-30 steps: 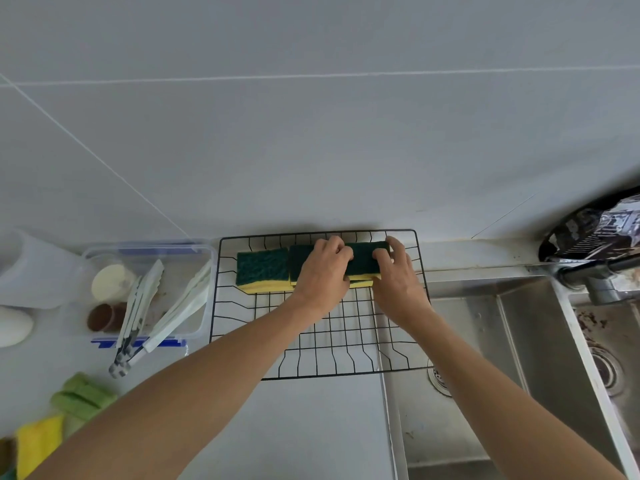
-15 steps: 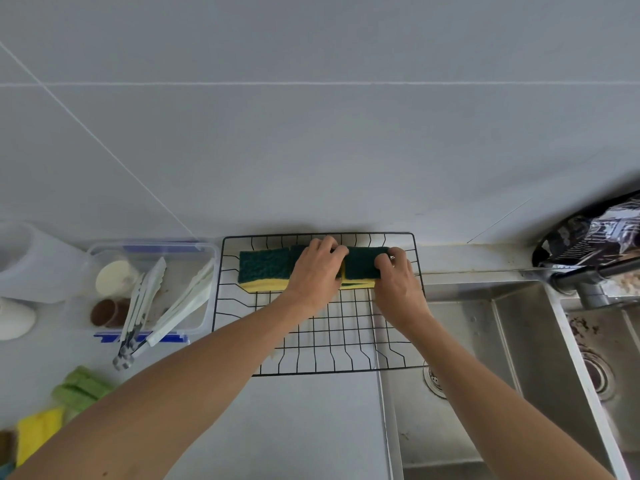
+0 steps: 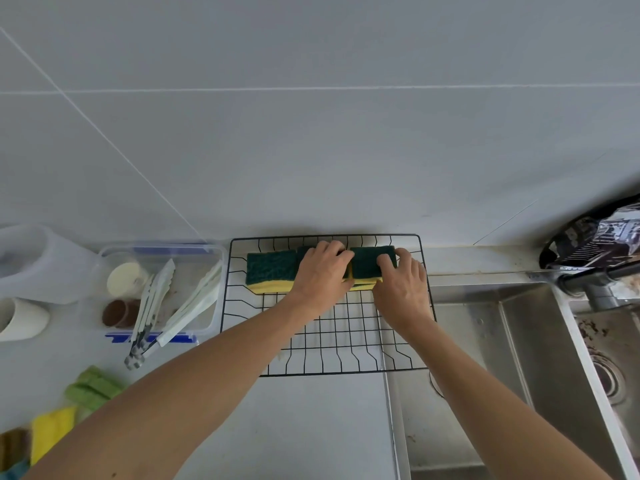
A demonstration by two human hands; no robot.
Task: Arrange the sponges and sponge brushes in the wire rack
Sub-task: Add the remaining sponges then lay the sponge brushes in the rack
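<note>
A black wire rack (image 3: 346, 344) lies on the white counter against the wall, its right side over the sink edge. Along its back row sit green-topped yellow sponges side by side. The left sponge (image 3: 270, 271) lies free. My left hand (image 3: 320, 277) covers the middle sponge (image 3: 304, 252), fingers curled over its top. The right sponge (image 3: 369, 261) is held by my right hand (image 3: 401, 289), fingers on top and thumb at its front. More sponges, green (image 3: 91, 388) and yellow (image 3: 50, 429), lie at the lower left of the counter.
A clear plastic container (image 3: 211, 306) holding white tongs (image 3: 152, 306) and small cups stands left of the rack. A white cup (image 3: 20, 318) and a translucent jug (image 3: 38, 265) are farther left. The steel sink (image 3: 485, 375) and a faucet (image 3: 595, 282) are at right.
Both hands stay on the back-row sponges; the right sponge has been pushed closer against the middle one, and my right hand's fingers now lie flatter on its top.
</note>
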